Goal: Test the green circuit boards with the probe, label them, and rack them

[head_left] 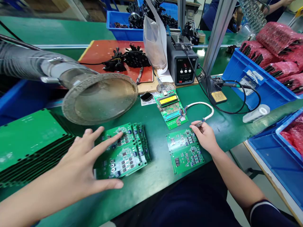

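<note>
My left hand is spread wide at the left side of a stack of green circuit boards, its index finger reaching over the top one. Whether it touches the boards I cannot tell. In my right hand is a probe-like connector at the end of a white sleeved cable. Its tip is by the upper right edge of a circuit board panel lying flat on the table; contact is hidden by my fingers. That cable runs to a green tester board with a yellow display and a teal socket.
A fume extraction hood hangs at left, above tall stacked green boards. Behind the tester stands a soldering station, with an iron holder to its right. Blue bins with pink-wrapped boards line the right side. Another person is behind.
</note>
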Motion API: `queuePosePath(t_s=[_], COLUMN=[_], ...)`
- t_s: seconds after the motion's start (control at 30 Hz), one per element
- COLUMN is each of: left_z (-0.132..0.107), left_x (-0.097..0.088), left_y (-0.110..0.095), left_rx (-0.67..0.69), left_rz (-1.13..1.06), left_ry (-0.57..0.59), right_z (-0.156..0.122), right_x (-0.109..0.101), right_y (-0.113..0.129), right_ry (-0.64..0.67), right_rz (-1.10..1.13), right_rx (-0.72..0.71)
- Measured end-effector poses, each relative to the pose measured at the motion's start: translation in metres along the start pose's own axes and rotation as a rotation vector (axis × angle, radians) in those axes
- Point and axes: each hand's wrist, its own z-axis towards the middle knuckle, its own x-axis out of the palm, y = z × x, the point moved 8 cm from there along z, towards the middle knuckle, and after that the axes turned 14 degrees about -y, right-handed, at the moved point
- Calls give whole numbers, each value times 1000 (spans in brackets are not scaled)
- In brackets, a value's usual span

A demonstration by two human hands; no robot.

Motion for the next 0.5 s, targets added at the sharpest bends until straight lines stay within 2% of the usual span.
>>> queuePosePath(t_s=[0.07, 0.13, 0.2, 0.27, 0.33, 0.4, 0.5], left_z=[11, 25, 37, 41, 41, 38, 35], left_x=[-10, -7, 9, 40, 70, 92, 103], left_y=[-30, -70, -119, -155, -168, -167, -160], left_rx=[-6, -37, 48, 145, 185, 199, 198], left_rz=[-16, -60, -199, -289, -295, -287, -291], left_ry=[-109, -110, -61, 72, 146, 176, 169], right_z=[-1, -2, -3, -4, -7, -8, -8], right_x=[-1, -2, -2, -2, 0, 1, 1], right_y=[2, 5, 7, 11, 14, 16, 17], right_ry=[-12, -18, -19, -11, 8, 17, -11], right_rz=[-31, -52, -79, -113, -144, -164, -185], right_rx=[-25, -48, -87, -144, -205, -246, -256])
